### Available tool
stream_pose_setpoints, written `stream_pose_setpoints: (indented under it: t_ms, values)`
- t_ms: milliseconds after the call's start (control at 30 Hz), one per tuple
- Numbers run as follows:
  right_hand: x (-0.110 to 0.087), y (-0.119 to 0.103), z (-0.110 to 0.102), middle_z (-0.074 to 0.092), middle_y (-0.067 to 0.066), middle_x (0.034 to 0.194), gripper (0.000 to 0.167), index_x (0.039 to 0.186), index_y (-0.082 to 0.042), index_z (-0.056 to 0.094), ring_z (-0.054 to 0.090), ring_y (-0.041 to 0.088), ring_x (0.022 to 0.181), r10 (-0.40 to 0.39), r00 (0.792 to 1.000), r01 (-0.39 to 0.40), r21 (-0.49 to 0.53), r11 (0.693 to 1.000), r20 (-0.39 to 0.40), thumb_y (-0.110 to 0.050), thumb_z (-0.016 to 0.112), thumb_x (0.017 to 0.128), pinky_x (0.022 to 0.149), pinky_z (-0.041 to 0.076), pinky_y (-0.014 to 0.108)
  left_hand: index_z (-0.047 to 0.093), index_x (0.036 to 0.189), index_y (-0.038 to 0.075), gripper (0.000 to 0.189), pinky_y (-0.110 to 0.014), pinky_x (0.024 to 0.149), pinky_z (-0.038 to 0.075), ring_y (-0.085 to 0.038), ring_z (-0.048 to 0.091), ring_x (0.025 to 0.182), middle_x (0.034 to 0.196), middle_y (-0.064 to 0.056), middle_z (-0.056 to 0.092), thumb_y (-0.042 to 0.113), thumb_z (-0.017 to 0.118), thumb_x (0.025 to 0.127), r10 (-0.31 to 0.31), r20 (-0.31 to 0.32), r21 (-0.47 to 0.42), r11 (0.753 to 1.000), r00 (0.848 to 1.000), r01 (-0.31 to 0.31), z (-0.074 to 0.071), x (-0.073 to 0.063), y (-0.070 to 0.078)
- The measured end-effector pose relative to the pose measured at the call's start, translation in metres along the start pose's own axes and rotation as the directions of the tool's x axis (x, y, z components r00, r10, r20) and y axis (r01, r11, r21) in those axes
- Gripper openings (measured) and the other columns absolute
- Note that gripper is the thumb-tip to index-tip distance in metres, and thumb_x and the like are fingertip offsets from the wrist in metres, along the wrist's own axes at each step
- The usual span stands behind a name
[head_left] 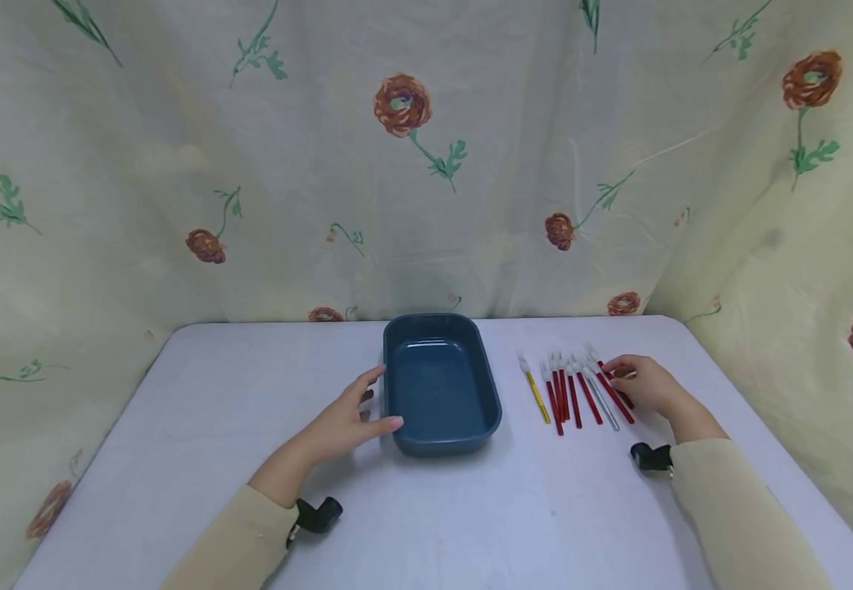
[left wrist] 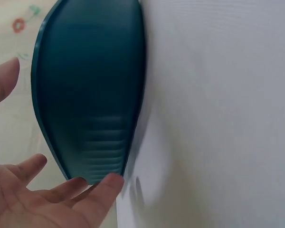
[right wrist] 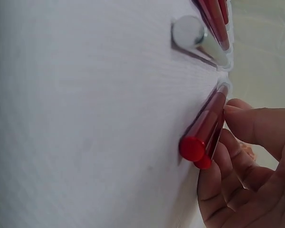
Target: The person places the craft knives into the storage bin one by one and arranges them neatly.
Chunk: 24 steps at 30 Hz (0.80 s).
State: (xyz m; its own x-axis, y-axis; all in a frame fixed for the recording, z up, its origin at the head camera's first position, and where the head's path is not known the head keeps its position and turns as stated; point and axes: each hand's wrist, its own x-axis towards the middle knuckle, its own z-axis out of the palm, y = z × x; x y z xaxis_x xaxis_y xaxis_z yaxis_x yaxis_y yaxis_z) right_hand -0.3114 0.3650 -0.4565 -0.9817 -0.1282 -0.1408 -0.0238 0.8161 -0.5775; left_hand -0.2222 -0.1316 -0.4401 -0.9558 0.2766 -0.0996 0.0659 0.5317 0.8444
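Note:
A deep blue rectangular tray (head_left: 437, 441) stands mid-table. My left hand (head_left: 341, 416) is at its left side, fingers spread and thumb over the near left corner; in the left wrist view the fingertips (left wrist: 113, 180) reach the tray's wall (left wrist: 88, 71). To the tray's right lies a fan of slim pens with clear caps, mostly red. With my right hand (head_left: 643, 383) I pinch the rightmost red pen (head_left: 626, 399) near its capped end. Another red pen (right wrist: 203, 121) lies right beside it, in front of it in the right wrist view.
A yellow pen (head_left: 537, 397) lies at the left of the fan, closest to the tray. One silver pen (head_left: 603, 403) sits among the red ones. Flowered curtains (head_left: 308, 164) hang behind and beside the white table (head_left: 441, 524).

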Motion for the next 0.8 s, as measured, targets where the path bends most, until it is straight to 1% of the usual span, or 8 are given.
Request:
stream_pose_setpoints:
  t_ms: [167, 267, 333, 500, 567, 667, 800]
  values:
    - [-0.0002, 0.0, 0.0006, 0.055, 0.033, 0.124, 0.03, 0.127, 0.005, 0.059, 0.055, 0.044, 0.108, 0.005, 1.0, -0.005, 0.005, 1.0, 0.013, -0.004, 0.057, 0.098, 0.09, 0.05, 0.054, 0.025, 0.159, 0.021, 0.092, -0.049, 0.106, 0.044, -0.038, 0.035, 0.144, 0.164, -0.009, 0.023, 0.031, 0.08, 0.087, 0.005, 0.008, -0.045, 0.999, 1.0, -0.005, 0.0047, 0.0003, 0.0]
    - [-0.0002, 0.0007, 0.0003, 0.055, 0.032, 0.124, 0.031, 0.128, 0.004, 0.058, 0.055, 0.042, 0.106, 0.006, 1.0, -0.006, 0.016, 1.0, 0.024, -0.004, 0.058, 0.098, 0.09, 0.05, 0.053, 0.024, 0.159, 0.019, 0.092, -0.049, 0.105, 0.045, -0.038, 0.035, 0.144, 0.164, -0.009, 0.023, 0.029, 0.08, 0.087, 0.007, 0.017, -0.071, 0.997, 1.0, -0.005, 0.0061, 0.0004, -0.0011]
    - [0.001, 0.0031, -0.0003, 0.056, 0.031, 0.121, 0.032, 0.128, 0.005, 0.058, 0.056, 0.039, 0.103, 0.006, 1.0, -0.007, 0.02, 1.0, 0.028, -0.003, 0.058, 0.097, 0.087, 0.051, 0.05, 0.024, 0.159, 0.019, 0.092, -0.05, 0.105, 0.045, -0.038, 0.035, 0.144, 0.164, -0.009, 0.024, 0.029, 0.081, 0.087, 0.008, 0.02, -0.081, 0.997, 1.0, -0.006, 0.0067, 0.0007, -0.0022]
    - [0.0036, 0.0082, -0.0032, 0.06, 0.024, 0.107, 0.034, 0.127, 0.005, 0.059, 0.057, 0.028, 0.086, 0.035, 0.998, -0.037, 0.054, 0.998, 0.046, 0.001, 0.06, 0.094, 0.072, 0.049, 0.036, 0.023, 0.16, 0.02, 0.094, -0.053, 0.105, 0.044, -0.036, 0.038, 0.143, 0.163, -0.009, 0.027, 0.031, 0.081, 0.086, 0.006, 0.023, -0.092, 0.996, 1.0, -0.004, 0.0077, 0.0015, -0.0041]
    - [0.0045, 0.0092, -0.0036, 0.06, 0.022, 0.103, 0.034, 0.127, 0.004, 0.059, 0.057, 0.025, 0.081, 0.045, 0.997, -0.049, 0.07, 0.996, 0.058, 0.001, 0.061, 0.093, 0.067, 0.049, 0.033, 0.023, 0.16, 0.021, 0.095, -0.054, 0.105, 0.044, -0.036, 0.039, 0.142, 0.162, -0.01, 0.028, 0.032, 0.081, 0.086, -0.001, 0.024, -0.096, 0.995, 1.0, 0.003, 0.0081, 0.002, -0.0048]
    - [0.0045, 0.0092, -0.004, 0.06, 0.022, 0.102, 0.035, 0.128, 0.004, 0.058, 0.057, 0.023, 0.078, 0.045, 0.997, -0.05, 0.069, 0.996, 0.067, 0.0, 0.062, 0.093, 0.065, 0.049, 0.032, 0.022, 0.16, 0.023, 0.096, -0.055, 0.105, 0.044, -0.037, 0.039, 0.142, 0.162, -0.012, 0.028, 0.033, 0.082, 0.085, -0.007, 0.024, -0.103, 0.995, 1.0, 0.009, 0.0091, 0.0029, -0.0066]
    - [0.0042, 0.0087, -0.0055, 0.06, 0.023, 0.103, 0.036, 0.128, 0.004, 0.058, 0.058, 0.023, 0.079, 0.05, 0.996, -0.053, 0.052, 0.997, 0.069, -0.001, 0.062, 0.093, 0.065, 0.049, 0.032, 0.022, 0.16, 0.025, 0.097, -0.055, 0.105, 0.044, -0.038, 0.039, 0.142, 0.162, -0.013, 0.028, 0.032, 0.083, 0.084, -0.006, 0.026, -0.118, 0.993, 1.0, 0.009, 0.0102, 0.0045, -0.0086]
